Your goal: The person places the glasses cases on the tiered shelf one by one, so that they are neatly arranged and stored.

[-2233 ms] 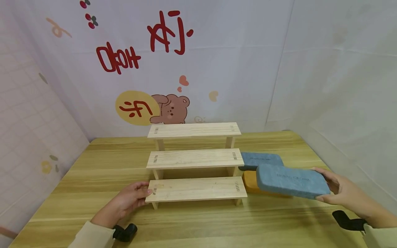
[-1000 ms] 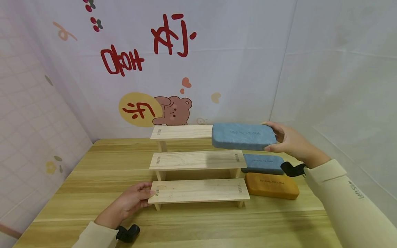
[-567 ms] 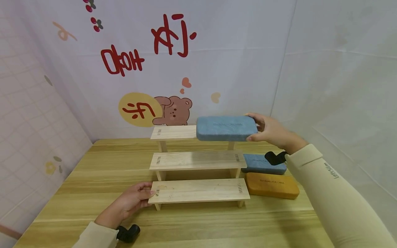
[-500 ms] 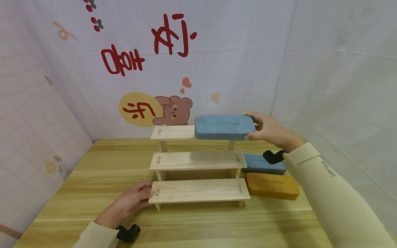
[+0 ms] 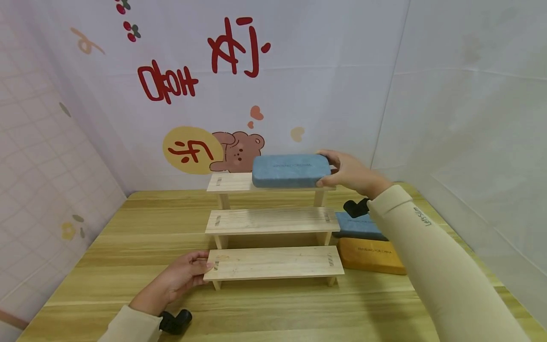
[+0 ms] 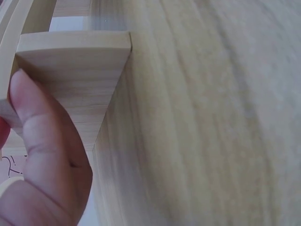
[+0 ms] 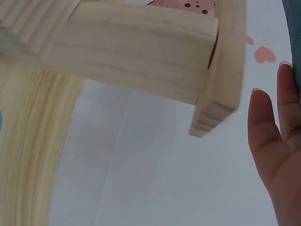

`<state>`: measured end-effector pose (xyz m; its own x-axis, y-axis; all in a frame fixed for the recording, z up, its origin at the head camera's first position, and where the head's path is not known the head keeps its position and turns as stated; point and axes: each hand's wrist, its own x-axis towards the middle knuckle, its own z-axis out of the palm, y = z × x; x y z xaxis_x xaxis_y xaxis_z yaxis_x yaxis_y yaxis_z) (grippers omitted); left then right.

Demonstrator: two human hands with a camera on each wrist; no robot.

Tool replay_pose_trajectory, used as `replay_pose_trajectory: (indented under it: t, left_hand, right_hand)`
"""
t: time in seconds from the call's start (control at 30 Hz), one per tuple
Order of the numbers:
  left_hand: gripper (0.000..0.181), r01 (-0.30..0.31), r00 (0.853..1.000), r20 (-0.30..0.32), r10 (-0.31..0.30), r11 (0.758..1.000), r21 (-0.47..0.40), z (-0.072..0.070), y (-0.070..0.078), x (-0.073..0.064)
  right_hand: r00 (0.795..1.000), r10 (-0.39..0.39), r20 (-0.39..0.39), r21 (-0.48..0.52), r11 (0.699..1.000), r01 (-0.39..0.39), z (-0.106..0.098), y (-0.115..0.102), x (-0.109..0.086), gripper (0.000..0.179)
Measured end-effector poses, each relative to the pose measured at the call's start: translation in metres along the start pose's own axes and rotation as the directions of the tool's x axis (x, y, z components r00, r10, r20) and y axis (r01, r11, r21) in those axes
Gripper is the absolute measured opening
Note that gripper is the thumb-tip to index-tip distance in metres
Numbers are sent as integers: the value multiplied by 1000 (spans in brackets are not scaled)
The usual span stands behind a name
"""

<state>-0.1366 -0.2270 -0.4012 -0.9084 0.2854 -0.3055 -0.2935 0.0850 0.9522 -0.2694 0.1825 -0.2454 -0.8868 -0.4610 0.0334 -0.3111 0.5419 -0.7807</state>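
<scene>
My right hand (image 5: 352,175) grips the right end of a blue glasses case (image 5: 291,171), thumb in front and fingers behind. The case overlaps the top board of a three-step wooden stand (image 5: 273,221) in the head view. A sliver of the case (image 7: 296,42) shows beyond the top board in the right wrist view. My left hand (image 5: 183,278) pinches the left end of the stand's lowest board, as the left wrist view also shows; fingers curl against its underside (image 6: 44,127). The lower two boards bear nothing.
A second blue case (image 5: 359,225) lies on the wooden table (image 5: 273,313) right of the stand, partly behind my right forearm. In front of it lies an orange-yellow case (image 5: 372,255). White printed cloth (image 5: 325,85) hangs behind and at both sides.
My right hand has lifted the blue case from above the orange-yellow one, carrying it up and leftward over the top board. My left hand keeps its hold on the lowest board.
</scene>
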Motion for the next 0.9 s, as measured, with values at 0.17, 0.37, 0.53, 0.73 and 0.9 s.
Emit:
replay_pose_trajectory:
  t: [0.17,0.37,0.53,0.73,0.9]
  left_hand:
    - [64,2,1000,-3,-2,1000,-9,0,0,0]
    - [62,-2,1000,-7,2,1000,-17,0,0,1]
    - [62,-4,1000,-5,4,1000,-18,0,0,1]
    - [62,-1,1000,-13,1,1000,-13,-1,-1,2]
    - [61,-6,1000,-14,6,1000,-10,-1,-1,2]
  right_hand:
    - [1000,-4,7,9,1000,4,5,3,12,90]
    - [1000,12,27,9,1000,-12,9,3,21,89]
    - [999,25,36,22,999,-26,12,2,27,88]
    - [997,39,60,37,998,-41,14,1,31,90]
    - [996,47,71,0,999,-47,13,0,34,90]
